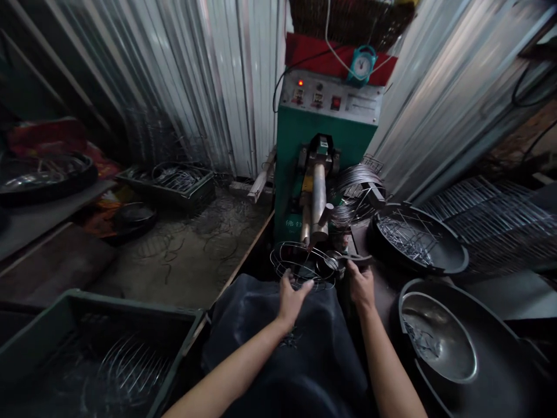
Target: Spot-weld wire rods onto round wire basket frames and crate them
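A round wire frame point(300, 262) lies in front of a green welding machine point(324, 133), under its metal electrode arm point(318, 197). My left hand point(292, 295) grips the near rim of the wire frame, fingers curled over it. My right hand point(361, 283) is closed at the frame's right side, beside a small dark part of the machine; what it holds is hard to make out. A dark cloth point(287, 342) covers my lap below both forearms.
Black pans point(452, 261) with short wire pieces sit at the right, and a shiny metal bowl point(439, 342) lies in a larger black pan. A green crate point(87, 348) with bent wire parts is at the lower left. Wire grids point(500, 220) lie far right.
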{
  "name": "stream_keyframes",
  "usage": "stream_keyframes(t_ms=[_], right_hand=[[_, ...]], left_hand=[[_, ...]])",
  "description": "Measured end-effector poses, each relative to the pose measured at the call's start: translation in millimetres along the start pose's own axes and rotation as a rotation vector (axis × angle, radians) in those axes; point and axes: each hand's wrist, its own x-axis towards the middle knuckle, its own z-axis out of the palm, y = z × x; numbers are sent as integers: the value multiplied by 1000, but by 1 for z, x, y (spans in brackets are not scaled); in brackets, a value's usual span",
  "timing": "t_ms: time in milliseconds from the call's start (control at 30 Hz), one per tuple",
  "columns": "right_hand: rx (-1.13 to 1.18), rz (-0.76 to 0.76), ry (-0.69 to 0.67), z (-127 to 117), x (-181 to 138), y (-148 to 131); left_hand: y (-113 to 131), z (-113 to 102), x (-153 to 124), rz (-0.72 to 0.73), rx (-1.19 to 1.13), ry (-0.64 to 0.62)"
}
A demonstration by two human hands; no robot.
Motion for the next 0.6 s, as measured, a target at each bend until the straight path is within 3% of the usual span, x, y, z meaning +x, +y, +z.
stream_keyframes(t_ms=[100,233,333,600], right_hand=[[-107,31,-53,-18,-12,13],[-145,41,-122,-27,-15,28],[-124,46,-154,-27,-13,33],[-296,-237,-295,-17,-22,10]], left_hand=[[-9,4,-8,383,228,-92],[-19,22,-4,564,426,-155],[-27,32,4,568,448,-104],[-26,30,10,402,273,-30]])
